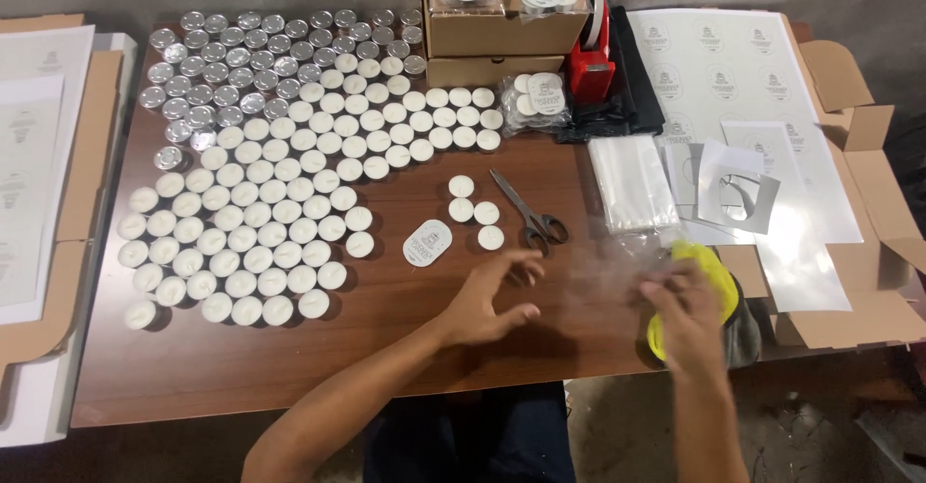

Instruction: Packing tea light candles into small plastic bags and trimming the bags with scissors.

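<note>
My left hand (487, 298) hovers over the brown table (289, 367) with fingers spread and nothing in it, just below the scissors (529, 215). My right hand (683, 311) is blurred near the table's right edge; it pinches a thin clear plastic bag (617, 276) that stretches toward my left hand. Several white tealight candles (475, 211) lie in a small group above my left hand, next to a white oval label (426, 243). Under my right hand lies a yellow cloth-like thing (712, 269).
A large field of white tealights (260, 222) and empty silver cups (241, 68) fills the left half. Cardboard boxes (497, 29) with packed bags, a red tape dispenser (590, 58), a stack of clear bags (632, 182) and sticker sheets (733, 78) lie at back and right.
</note>
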